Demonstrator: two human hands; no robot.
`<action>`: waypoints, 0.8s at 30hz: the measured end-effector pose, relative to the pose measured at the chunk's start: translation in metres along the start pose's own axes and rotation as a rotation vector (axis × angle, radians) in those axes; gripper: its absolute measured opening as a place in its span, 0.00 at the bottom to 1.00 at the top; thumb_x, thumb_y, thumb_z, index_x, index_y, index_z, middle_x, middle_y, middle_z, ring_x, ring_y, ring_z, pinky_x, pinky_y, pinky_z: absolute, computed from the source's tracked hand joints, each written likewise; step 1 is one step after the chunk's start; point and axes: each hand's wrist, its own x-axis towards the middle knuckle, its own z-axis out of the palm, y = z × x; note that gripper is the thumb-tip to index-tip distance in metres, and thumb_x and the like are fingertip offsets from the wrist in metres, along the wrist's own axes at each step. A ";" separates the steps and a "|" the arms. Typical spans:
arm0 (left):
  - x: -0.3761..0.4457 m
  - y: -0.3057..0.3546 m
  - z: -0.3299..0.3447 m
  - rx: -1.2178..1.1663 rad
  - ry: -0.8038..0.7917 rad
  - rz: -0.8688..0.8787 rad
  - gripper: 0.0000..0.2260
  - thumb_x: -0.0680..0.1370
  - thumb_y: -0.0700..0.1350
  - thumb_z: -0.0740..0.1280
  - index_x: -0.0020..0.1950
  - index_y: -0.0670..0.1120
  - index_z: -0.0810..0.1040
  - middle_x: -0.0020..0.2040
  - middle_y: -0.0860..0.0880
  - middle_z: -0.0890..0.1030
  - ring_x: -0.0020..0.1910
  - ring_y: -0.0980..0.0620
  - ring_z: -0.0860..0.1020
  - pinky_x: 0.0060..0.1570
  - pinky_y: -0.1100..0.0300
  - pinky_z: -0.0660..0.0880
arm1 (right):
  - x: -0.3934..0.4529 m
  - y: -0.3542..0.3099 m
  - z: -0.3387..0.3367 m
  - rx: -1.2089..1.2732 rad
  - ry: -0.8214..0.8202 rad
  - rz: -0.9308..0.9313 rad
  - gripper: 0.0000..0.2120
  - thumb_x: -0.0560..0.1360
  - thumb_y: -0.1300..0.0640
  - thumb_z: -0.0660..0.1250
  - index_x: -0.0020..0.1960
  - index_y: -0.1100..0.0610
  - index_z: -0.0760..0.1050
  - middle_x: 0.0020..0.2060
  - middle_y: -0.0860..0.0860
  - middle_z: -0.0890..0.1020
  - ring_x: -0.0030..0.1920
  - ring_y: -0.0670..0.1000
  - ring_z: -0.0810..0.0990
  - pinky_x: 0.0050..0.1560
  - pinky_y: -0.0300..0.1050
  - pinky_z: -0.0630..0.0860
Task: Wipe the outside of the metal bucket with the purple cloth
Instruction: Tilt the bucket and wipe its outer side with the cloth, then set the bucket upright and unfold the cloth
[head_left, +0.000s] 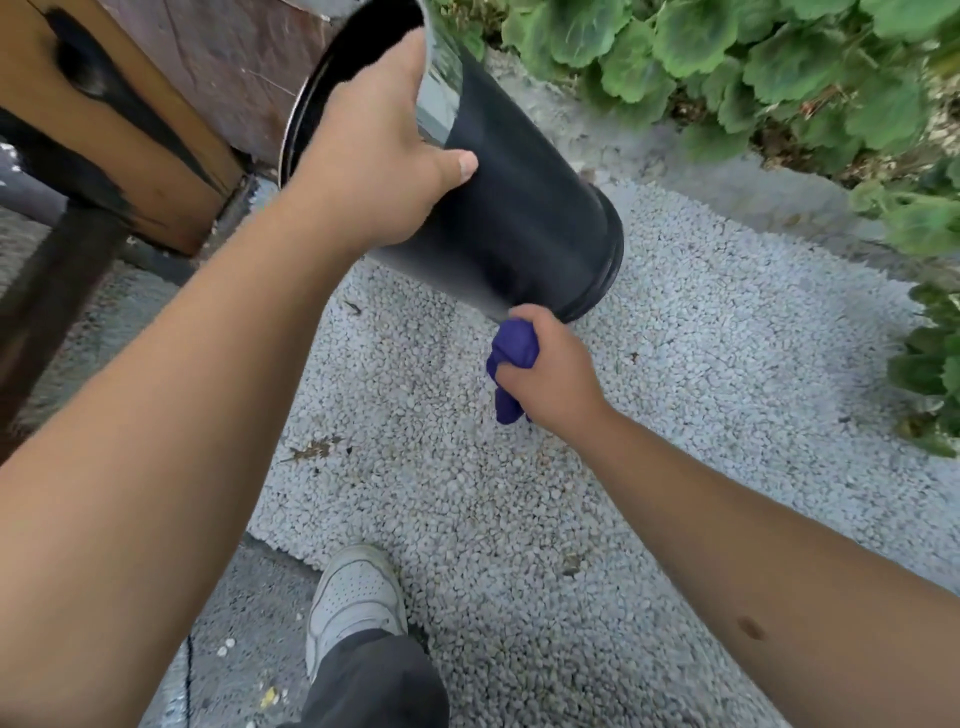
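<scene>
Two hands, one bucket, one cloth.

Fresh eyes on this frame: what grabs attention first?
The dark metal bucket, tilted in mid-air at upper centre, gripped at its rim by the left hand. Just below its base end, the right hand clutches a bunched purple cloth against the bucket's side. Beneath lie pale gravel and a white shoe.

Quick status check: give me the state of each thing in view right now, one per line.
metal bucket: tilted, lifted off the gravel, open mouth toward the wooden wall
purple cloth: bunched, against the bucket's lower side
left hand: grips the bucket's rim
right hand: grips the cloth
</scene>
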 end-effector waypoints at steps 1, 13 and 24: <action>0.000 0.006 0.001 0.048 -0.002 0.002 0.22 0.74 0.48 0.71 0.67 0.47 0.71 0.60 0.49 0.79 0.59 0.46 0.76 0.57 0.51 0.73 | 0.002 -0.005 -0.010 -0.014 -0.032 -0.008 0.20 0.64 0.54 0.70 0.53 0.40 0.71 0.44 0.41 0.78 0.43 0.46 0.79 0.39 0.47 0.77; -0.003 0.062 0.066 0.135 -0.277 -0.087 0.19 0.80 0.40 0.64 0.68 0.39 0.63 0.50 0.39 0.76 0.47 0.41 0.77 0.33 0.57 0.66 | 0.002 -0.013 -0.052 0.014 -0.161 0.117 0.54 0.66 0.56 0.73 0.77 0.37 0.39 0.48 0.52 0.82 0.46 0.54 0.83 0.47 0.51 0.80; -0.026 -0.076 0.008 0.405 0.009 -0.189 0.41 0.76 0.65 0.60 0.80 0.43 0.51 0.81 0.40 0.52 0.79 0.35 0.49 0.72 0.37 0.53 | 0.010 -0.031 -0.122 -0.087 -0.293 0.114 0.43 0.68 0.67 0.70 0.74 0.41 0.55 0.40 0.47 0.85 0.30 0.42 0.81 0.25 0.33 0.71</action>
